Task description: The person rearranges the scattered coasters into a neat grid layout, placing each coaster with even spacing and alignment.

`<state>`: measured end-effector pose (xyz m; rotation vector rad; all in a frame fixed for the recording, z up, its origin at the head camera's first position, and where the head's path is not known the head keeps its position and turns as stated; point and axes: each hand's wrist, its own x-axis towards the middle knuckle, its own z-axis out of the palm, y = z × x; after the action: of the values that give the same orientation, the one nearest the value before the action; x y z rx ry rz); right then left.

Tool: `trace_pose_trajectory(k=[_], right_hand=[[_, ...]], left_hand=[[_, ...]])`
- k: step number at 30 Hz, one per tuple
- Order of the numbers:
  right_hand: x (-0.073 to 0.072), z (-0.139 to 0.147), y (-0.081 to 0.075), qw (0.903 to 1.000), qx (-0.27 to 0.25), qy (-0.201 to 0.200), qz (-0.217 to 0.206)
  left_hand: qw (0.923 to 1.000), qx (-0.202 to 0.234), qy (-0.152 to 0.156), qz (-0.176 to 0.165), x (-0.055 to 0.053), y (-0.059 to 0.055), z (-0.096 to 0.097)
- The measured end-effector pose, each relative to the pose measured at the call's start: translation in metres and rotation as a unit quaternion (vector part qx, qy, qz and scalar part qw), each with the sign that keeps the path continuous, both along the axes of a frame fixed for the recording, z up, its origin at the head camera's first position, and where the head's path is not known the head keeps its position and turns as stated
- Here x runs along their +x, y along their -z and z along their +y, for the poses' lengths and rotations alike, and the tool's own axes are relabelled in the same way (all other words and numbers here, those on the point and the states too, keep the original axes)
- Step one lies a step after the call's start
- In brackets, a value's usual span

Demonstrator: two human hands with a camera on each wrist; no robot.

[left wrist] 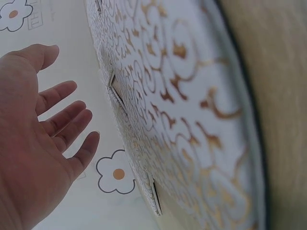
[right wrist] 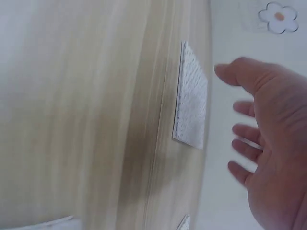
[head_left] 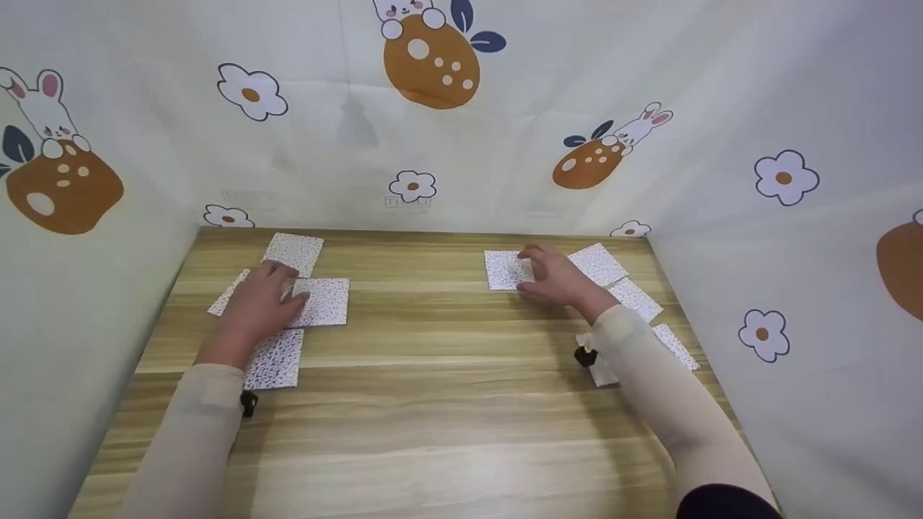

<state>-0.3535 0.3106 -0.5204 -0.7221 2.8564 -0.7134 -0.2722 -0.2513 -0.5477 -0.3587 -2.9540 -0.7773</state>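
Observation:
My left hand (head_left: 261,304) hovers over a group of white patterned cards at the table's left, its thumb overlapping a card (head_left: 326,303) in the head view. The left wrist view shows those fingers spread and loosely bent, holding nothing, beside a large near card (left wrist: 163,96) with a gold and brown swirl print. On the right, my right hand (head_left: 559,281) is above a single card (head_left: 500,269), thumb and fingers parted over its right end. In the right wrist view that card (right wrist: 192,103) lies flat, apart from the relaxed fingers.
More patterned cards lie at left, one behind (head_left: 297,250) and one in front (head_left: 275,360). Others lie at right, including one at the back (head_left: 600,265) and one by the edge (head_left: 676,347). A printed curtain (head_left: 476,158) encloses the wooden table (head_left: 433,346).

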Motion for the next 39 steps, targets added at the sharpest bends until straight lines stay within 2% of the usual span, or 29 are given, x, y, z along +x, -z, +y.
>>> trace_pose_trajectory(k=[3,7,14,19,24,30,39], right_hand=[[0.015,0.008,-0.002,0.9996,-0.008,0.027,0.004],[0.031,0.022,-0.004,0.9993,-0.005,0.037,0.009],[0.056,0.057,-0.011,0.9996,0.018,-0.016,0.014],[0.073,0.084,-0.008,0.9981,0.032,-0.048,0.021],[0.088,0.109,-0.005,0.9985,0.029,-0.042,-0.022],[0.104,0.13,-0.005,0.9959,0.032,-0.032,-0.079],[0.122,0.144,-0.005,0.9947,0.042,-0.025,-0.091]], left_hand=[[1.0,-0.004,0.004,-0.001,-0.001,-0.001,-0.001],[1.0,0.003,0.006,0.003,-0.001,-0.002,-0.001],[1.0,0.009,0.002,-0.001,-0.001,-0.003,0.001],[0.9999,0.009,0.007,-0.008,0.0,-0.005,0.002],[0.9999,0.009,0.007,-0.013,0.0,-0.005,0.004],[1.0,0.004,0.006,-0.006,0.0,0.0,0.003],[0.9999,0.007,0.008,-0.013,0.001,0.003,0.003]])
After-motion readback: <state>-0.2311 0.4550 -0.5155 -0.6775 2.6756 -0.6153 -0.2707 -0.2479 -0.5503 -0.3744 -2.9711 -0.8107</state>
